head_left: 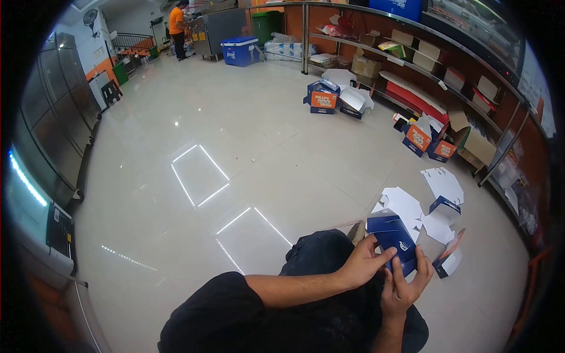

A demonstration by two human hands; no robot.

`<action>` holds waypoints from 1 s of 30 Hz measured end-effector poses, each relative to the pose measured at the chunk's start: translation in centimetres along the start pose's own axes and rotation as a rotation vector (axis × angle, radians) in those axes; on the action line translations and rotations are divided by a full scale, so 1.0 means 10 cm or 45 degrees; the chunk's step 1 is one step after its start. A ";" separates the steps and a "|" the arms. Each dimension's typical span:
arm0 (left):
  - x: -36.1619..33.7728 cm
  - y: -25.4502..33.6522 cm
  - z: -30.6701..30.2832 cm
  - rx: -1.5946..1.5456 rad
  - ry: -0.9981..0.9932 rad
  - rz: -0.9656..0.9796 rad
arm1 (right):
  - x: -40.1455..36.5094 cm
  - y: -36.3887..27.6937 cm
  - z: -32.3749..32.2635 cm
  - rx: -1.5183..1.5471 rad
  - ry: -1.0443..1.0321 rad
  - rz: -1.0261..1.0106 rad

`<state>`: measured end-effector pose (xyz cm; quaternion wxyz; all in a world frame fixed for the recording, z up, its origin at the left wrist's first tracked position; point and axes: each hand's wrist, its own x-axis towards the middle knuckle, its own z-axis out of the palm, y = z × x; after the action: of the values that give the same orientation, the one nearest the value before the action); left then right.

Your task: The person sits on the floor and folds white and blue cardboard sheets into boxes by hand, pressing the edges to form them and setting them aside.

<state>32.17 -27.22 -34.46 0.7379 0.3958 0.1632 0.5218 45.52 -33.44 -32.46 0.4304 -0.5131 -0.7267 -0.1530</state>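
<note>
A dark blue carton (pixel 391 235) with white inner flaps is held in front of my knees, partly folded. My left hand (pixel 368 262) grips its lower left side, thumb on the blue face. On the lower right side, my right hand (pixel 407 282) holds the same carton with its fingers against the panel. Just beyond lie flat white card pieces (pixel 400 203) on the floor. To the right is a partly folded blue-and-white carton (pixel 442 217), and below it another carton piece (pixel 449 259) with an orange part.
Folded blue-and-orange boxes (pixel 323 101) and more boxes (pixel 417 140) stand before a metal shelf (pixel 406 59). A blue cooler (pixel 240 53) is at the back, near a person in an orange shirt (pixel 176 20). Steel cabinets (pixel 62 100) line the left side.
</note>
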 end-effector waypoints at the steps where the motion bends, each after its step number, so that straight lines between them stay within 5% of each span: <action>1: 0.00 -0.01 0.00 0.034 0.038 -0.007 | 0.00 0.01 0.02 -0.001 0.000 0.001; 30: 0.04 -0.18 0.01 0.069 0.158 0.022 | -0.05 0.10 0.31 0.140 0.080 0.168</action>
<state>33.52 -27.20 -35.70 0.7108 0.3840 0.2192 0.5471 45.05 -31.28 -34.91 0.4898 -0.5303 -0.6847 -0.1001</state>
